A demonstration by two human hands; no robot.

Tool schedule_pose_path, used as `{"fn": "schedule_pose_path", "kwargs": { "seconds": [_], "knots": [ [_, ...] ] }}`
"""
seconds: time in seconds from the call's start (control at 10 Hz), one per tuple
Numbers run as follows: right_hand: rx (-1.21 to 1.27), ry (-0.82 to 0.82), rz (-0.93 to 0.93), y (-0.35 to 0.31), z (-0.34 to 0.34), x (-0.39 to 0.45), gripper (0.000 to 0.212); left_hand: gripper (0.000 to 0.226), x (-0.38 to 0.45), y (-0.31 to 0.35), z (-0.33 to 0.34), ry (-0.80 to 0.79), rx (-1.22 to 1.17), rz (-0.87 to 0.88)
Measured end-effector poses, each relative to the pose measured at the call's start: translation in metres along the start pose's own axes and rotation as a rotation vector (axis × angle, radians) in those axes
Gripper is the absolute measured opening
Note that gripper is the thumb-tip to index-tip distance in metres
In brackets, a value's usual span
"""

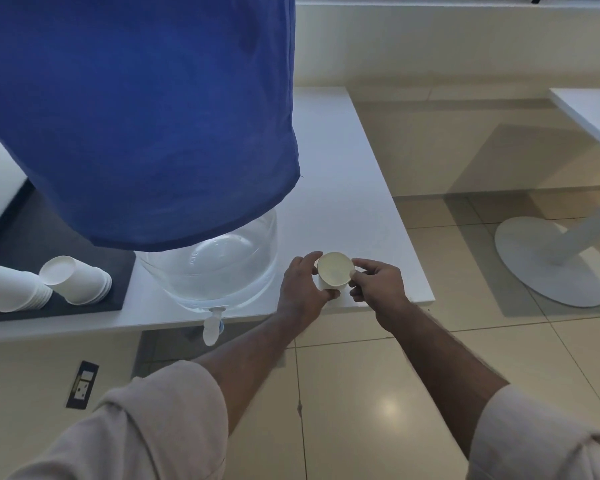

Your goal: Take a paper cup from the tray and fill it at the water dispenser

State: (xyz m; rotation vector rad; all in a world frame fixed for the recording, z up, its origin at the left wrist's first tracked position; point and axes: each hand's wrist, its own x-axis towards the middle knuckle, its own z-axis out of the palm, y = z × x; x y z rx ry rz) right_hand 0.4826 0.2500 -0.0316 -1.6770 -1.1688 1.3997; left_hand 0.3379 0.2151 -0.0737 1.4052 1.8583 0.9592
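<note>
A white paper cup (pixel 334 271) stands upright, mouth up, near the front edge of the white counter (pixel 368 209), to the right of the dispenser. My left hand (pixel 302 285) wraps its left side and my right hand (pixel 378 282) pinches its right rim. The water dispenser is a clear jug (pixel 219 268) under a blue cloth cover (pixel 146 109); its white tap (pixel 211 329) hangs over the counter's front edge, left of and below the cup. Whether the cup holds water is unclear.
Stacks of paper cups (pixel 73 280) lie on their sides on a dark tray (pixel 94 306) at the left of the counter. A floor socket plate (pixel 82 384) sits in the tiled floor. A white pedestal table base (pixel 551 261) stands to the right.
</note>
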Motion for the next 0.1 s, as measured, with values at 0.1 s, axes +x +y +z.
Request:
{"fn": "schedule_pose_path", "kwargs": {
  "seconds": [0.1],
  "knots": [
    [0.031,0.011,0.007,0.0009,0.0014,-0.004,0.029,0.091,-0.0063,0.0026,-0.0031,0.01,0.049,-0.02]
  ]
}}
